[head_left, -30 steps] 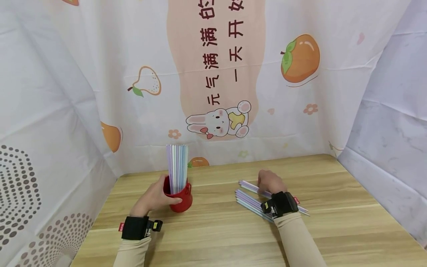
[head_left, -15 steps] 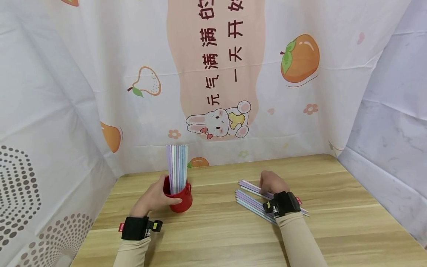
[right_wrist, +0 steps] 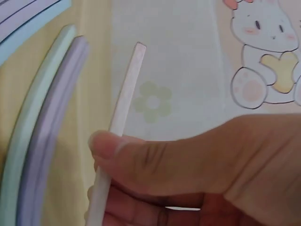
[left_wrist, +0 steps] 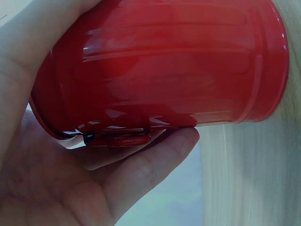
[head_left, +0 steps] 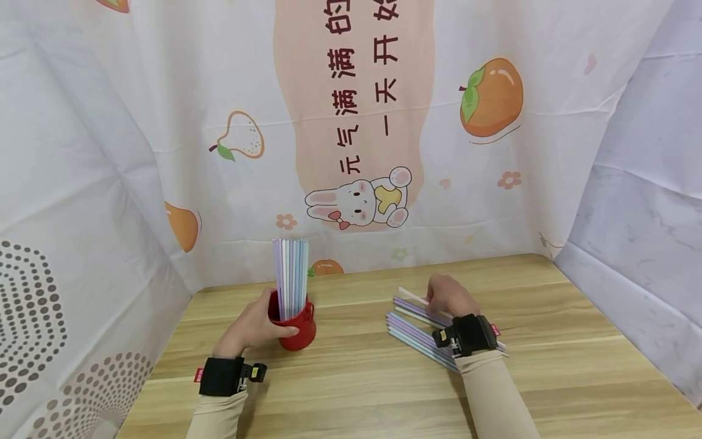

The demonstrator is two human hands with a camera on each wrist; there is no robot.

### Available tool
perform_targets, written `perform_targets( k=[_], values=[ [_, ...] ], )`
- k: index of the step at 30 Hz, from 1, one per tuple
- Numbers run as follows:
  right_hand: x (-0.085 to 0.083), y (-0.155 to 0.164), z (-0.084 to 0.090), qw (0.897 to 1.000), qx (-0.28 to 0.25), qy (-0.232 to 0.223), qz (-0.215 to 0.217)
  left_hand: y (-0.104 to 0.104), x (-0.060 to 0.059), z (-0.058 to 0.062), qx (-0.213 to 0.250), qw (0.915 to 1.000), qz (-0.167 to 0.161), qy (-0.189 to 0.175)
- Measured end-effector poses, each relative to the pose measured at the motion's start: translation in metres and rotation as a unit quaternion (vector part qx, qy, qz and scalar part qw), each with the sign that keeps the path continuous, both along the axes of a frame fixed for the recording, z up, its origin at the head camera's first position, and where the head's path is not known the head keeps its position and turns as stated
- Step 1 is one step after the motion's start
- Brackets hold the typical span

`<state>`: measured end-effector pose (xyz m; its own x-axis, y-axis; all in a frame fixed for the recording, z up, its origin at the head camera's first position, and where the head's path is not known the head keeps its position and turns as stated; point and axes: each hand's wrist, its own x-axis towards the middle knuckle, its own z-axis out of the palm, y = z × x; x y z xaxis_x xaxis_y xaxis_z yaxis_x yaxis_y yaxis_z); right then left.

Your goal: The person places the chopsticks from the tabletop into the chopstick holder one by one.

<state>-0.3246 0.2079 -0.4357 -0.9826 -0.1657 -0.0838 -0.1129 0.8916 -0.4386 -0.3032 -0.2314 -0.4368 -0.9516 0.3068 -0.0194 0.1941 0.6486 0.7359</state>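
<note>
In the head view my left hand [head_left: 255, 323] grips a red metal pail [head_left: 298, 332] by its side, thumb across the front. Pastel chopsticks [head_left: 292, 277] stand upright in it. The left wrist view shows the fingers of this hand around the red wall [left_wrist: 164, 61]. My right hand [head_left: 451, 297] pinches a pale pink chopstick [right_wrist: 127, 94] between thumb and fingers, its blunt end raised clear of the others. Beside it lie purple and green chopsticks [right_wrist: 47, 127]. A further row of purple and blue chopsticks [head_left: 417, 338] lies nearer, partly hidden by the right wrist.
Both hands work over a wood-grain table [head_left: 351, 384]. A white cloth with printed fruit and a rabbit [head_left: 356, 201] hangs behind its far edge. More pale cloth hangs at the left and right sides.
My right hand has shifted slightly right and now lifts the pink chopstick's near-left end away from the purple and green ones. My left hand and the pail have stayed in place.
</note>
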Motion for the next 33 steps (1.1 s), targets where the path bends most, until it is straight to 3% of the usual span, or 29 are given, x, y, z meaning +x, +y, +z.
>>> perform_targets(
  k=[7, 15, 33],
  values=[
    [0.001, -0.006, 0.012, 0.999, -0.003, 0.029, 0.034, 0.0, 0.0, 0.0, 0.003, 1.0, 0.002, -0.002],
    [0.005, -0.015, 0.026, 0.997, -0.037, 0.027, 0.06, 0.0, 0.0, -0.001, -0.001, 1.0, -0.002, 0.005],
    [0.015, -0.038, 0.05, 0.979, -0.124, 0.049, 0.151, 0.0, 0.0, 0.0, 0.004, 1.0, -0.004, 0.002]
  ],
)
